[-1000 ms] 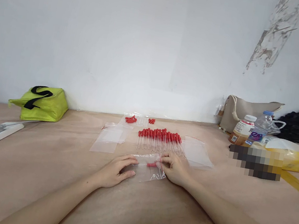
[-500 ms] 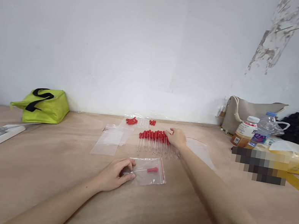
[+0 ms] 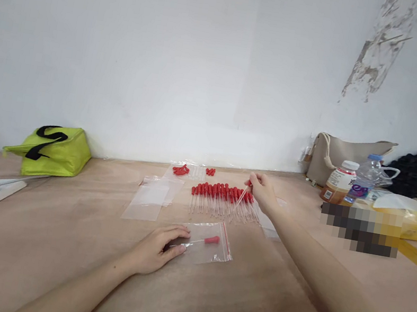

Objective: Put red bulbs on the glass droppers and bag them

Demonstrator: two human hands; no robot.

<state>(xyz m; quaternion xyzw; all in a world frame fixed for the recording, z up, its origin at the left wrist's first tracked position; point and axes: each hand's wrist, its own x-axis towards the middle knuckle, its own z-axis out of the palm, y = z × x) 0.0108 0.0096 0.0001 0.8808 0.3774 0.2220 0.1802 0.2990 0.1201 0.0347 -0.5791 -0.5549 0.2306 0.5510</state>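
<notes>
Our right hand (image 3: 263,191) has lifted away from the row of red-topped droppers (image 3: 221,191) since the earlier head frames, and it now carries one dropper (image 3: 240,199) above the row's right end. Its thumb and fingers (image 3: 255,176) pinch that dropper by the red bulb, the clear stem slanting down and to the left.

Still in the head view, our left hand (image 3: 158,248) stays on the table (image 3: 150,304), resting on the left end of the zip bag (image 3: 200,252). Its thumb and fingers are spread slightly apart across the plastic. One bagged dropper (image 3: 212,240) lies inside, its bulb toward the red-lined edge on the right and its stem toward our left hand.

Behind the bag, the row lies side by side, bulbs toward the wall (image 3: 168,63). Flat clear bags (image 3: 146,200) lie left of the row, and another clear bag (image 3: 271,226) lies to its right, partly hidden by our right arm. Farther back we see two small clusters, loose red bulbs (image 3: 180,170) and a smaller red group (image 3: 210,171), with clear tubes (image 3: 197,171) between them.
</notes>
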